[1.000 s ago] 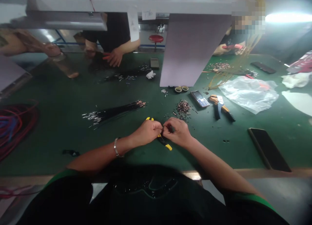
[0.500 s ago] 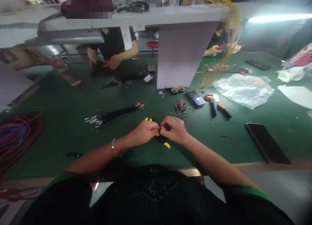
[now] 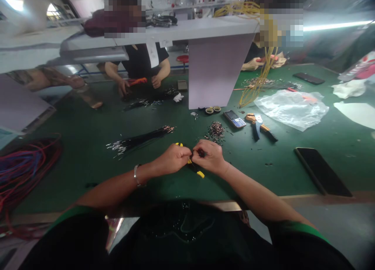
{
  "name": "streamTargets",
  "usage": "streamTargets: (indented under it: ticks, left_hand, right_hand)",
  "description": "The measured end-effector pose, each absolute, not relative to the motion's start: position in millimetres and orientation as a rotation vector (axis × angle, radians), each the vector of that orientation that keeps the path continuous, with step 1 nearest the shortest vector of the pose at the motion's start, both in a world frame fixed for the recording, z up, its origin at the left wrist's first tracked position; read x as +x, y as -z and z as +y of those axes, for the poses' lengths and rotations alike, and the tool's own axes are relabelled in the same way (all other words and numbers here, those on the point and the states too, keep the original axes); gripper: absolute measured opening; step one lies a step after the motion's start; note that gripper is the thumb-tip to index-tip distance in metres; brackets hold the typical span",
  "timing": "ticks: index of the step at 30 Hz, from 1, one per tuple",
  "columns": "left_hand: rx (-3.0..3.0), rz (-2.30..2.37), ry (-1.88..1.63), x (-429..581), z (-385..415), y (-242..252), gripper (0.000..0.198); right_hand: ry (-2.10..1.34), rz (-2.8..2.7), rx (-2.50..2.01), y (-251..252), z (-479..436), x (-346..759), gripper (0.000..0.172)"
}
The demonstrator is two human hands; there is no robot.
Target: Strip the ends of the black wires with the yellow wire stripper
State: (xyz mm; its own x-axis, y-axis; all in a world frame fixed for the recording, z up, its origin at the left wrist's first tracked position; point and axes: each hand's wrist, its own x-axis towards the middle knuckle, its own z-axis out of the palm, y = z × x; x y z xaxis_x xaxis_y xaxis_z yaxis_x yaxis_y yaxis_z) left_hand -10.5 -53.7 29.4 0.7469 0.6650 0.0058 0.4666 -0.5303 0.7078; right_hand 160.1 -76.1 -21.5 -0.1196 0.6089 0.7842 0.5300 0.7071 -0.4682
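While the left hand (image 3: 173, 158) is closed around the yellow pliers (image 3: 200, 174), the right hand (image 3: 209, 157) pinches a short dark wire (image 3: 201, 153) against them; the hands nearly touch and hide the pliers' head, so the wire's seating cannot be confirmed. The pliers sit just above the near edge of the green table (image 3: 263, 176). Just beyond the hands lies a heap of small terminals (image 3: 216, 131), with loose pieces scattered around it. To the left lies a bundle of black wires (image 3: 140, 139) with bright ends. To the right are a keypad phone (image 3: 234, 119), an orange-and-blue crimping tool (image 3: 259, 125) and a smartphone (image 3: 322, 171). A coil of red and blue wire (image 3: 26, 164) lies at the left edge. Risks: a weak pinch may let the thin wire slip or bend; a careless sideways move of the right hand may scatter the terminals; a forearm sweep may disturb the bundle's alignment.
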Motion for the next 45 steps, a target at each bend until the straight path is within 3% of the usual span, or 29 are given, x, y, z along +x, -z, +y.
streamTargets:
  ticks: [15,20,24,30,45]
  left_hand:
    - [2.181,0.849,-0.391,-13.7,-51.6,-31.2,0.022]
    - [1.670,0.945,-0.379,-19.2,-48.1,-28.3,0.012]
    - [1.251,0.933,-0.397,-22.5,-43.3,-26.7,0.015]
    - [1.134,0.871,-0.400,-24.9,-38.9,-22.3,0.015]
    - [1.192,0.873,-0.459,-22.6,-34.4,-12.7,0.016]
  right_hand:
    - [-0.174,-1.730,-0.969,20.7,-75.6,158.7,0.014]
    - [-0.472,-1.636,-1.054,15.5,-77.3,161.9,0.011]
    - [-0.879,-1.514,-1.067,11.9,-76.0,164.5,0.007]
    - [-1.216,-1.342,-1.017,12.5,-71.8,167.1,0.012]
    - [-0.955,-1.588,-1.091,18.0,-69.4,168.2,0.008]
